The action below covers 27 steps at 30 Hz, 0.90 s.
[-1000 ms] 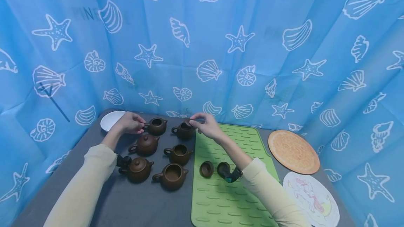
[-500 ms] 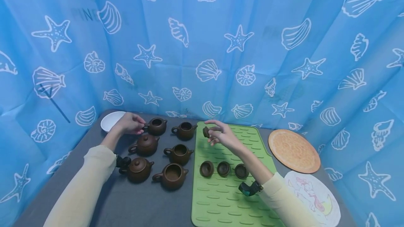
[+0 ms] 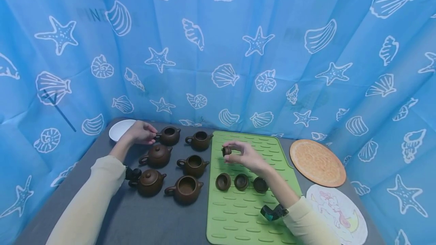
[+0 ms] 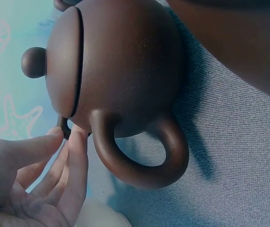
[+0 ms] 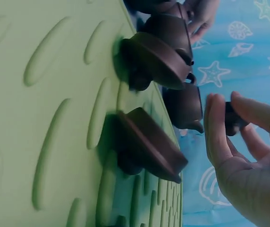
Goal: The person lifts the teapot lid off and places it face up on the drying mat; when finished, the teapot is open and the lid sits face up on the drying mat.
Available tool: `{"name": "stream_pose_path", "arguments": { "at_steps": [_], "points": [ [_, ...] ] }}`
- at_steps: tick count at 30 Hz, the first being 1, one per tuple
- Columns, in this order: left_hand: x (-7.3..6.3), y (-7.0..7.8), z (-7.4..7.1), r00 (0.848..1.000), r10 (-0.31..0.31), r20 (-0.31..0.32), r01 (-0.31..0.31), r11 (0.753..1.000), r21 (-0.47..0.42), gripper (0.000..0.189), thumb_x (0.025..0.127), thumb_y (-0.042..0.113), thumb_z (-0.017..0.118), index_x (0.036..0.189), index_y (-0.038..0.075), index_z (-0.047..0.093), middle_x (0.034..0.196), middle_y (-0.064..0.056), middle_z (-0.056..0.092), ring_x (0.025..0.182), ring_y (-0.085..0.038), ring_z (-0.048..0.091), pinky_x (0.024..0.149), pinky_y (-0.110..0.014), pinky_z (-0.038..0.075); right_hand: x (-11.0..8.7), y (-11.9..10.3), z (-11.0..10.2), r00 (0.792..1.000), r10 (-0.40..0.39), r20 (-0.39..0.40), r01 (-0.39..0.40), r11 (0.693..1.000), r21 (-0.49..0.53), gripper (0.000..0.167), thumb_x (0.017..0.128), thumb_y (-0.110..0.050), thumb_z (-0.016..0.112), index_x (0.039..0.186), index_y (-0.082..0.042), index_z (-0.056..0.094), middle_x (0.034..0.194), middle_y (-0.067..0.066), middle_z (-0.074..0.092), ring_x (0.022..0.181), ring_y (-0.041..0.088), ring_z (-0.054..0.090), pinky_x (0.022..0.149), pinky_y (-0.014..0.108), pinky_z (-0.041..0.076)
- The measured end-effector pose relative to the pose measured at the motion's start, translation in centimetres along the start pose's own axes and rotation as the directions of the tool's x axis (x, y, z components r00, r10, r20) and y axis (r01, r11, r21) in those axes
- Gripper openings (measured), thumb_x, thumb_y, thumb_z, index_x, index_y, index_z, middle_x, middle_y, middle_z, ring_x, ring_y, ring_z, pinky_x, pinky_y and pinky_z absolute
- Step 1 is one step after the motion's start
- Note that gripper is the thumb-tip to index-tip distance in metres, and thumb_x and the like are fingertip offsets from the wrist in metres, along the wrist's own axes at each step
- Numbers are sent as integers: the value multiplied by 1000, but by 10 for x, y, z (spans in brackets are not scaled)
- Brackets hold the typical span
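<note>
My left hand (image 3: 140,133) pinches the handle of a small brown lidless teapot (image 3: 170,136) at the back left. In the left wrist view, a lidded teapot (image 4: 130,66) hides most of that pot; thumb and finger meet at its handle. Over the green mat, my right hand (image 3: 248,157) holds a small brown teapot lid (image 3: 226,151) between thumb and fingers, tilted on its side. Below it, three lids lie upside down in a row, the left lid (image 3: 223,182) nearest the mat's edge. A lidless teapot (image 3: 200,141) stands left of the held lid.
Two more lidless teapots, a middle one (image 3: 193,166) and a near one (image 3: 186,190), stand beside the green mat (image 3: 235,233). Two lidded teapots, one farther (image 3: 159,157) and one nearer (image 3: 150,183), are under the left forearm's side. A white bowl (image 3: 117,129) and round boards (image 3: 316,162) flank them.
My right hand has carried the lid off the back right teapot, rightward over the mat, then a little nearer and lower. The left hand keeps its pinch on the handle.
</note>
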State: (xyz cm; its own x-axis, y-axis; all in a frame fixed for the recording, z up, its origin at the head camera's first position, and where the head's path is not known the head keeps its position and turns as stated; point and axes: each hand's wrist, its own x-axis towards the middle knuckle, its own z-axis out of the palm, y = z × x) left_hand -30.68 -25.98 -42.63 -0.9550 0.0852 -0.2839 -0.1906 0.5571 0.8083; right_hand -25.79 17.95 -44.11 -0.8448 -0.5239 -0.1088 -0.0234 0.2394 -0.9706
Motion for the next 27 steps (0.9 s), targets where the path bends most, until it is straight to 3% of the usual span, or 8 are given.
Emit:
{"name": "stream_pose_path", "arguments": {
  "at_steps": [5,8,12,15,27],
  "points": [
    [0,-1,0,1000,7,0,-7,1000,4,27,110,6,58,131,-10,64,110,-20,70,96,-28,78,92,-42,67,2,4,3,999,8,47,-6,999,-49,55,104,2,66,154,13,47,143,36,61,110,34,80,101,45,64],
    [1,-1,1,1000,3,-4,-3,1000,1,27,110,6,59,131,-10,65,110,-19,70,96,-27,78,91,-41,68,4,6,3,997,24,73,-20,998,-61,53,104,6,63,153,17,44,138,39,62,110,39,80,99,43,64],
    [2,0,1,1000,-3,-3,3,1000,2,27,110,6,59,132,-9,65,111,-20,70,96,-25,78,90,-39,68,10,9,4,996,41,79,-34,995,-89,50,102,10,62,150,18,48,133,38,64,105,38,81,96,41,66],
    [2,0,1,1000,-1,-2,1,1000,8,28,110,6,59,132,-10,65,113,-21,70,95,-25,78,90,-39,67,13,11,4,996,53,77,-43,991,-131,49,101,11,63,148,16,52,130,34,65,97,30,82,93,39,67],
    [1,0,2,1000,1,-5,-1,1000,4,28,110,6,58,132,-10,65,113,-21,69,91,-21,76,92,-42,67,18,11,8,993,40,114,-10,968,-250,46,100,12,63,145,14,57,139,36,62,87,23,80,87,41,69]
  ]
}}
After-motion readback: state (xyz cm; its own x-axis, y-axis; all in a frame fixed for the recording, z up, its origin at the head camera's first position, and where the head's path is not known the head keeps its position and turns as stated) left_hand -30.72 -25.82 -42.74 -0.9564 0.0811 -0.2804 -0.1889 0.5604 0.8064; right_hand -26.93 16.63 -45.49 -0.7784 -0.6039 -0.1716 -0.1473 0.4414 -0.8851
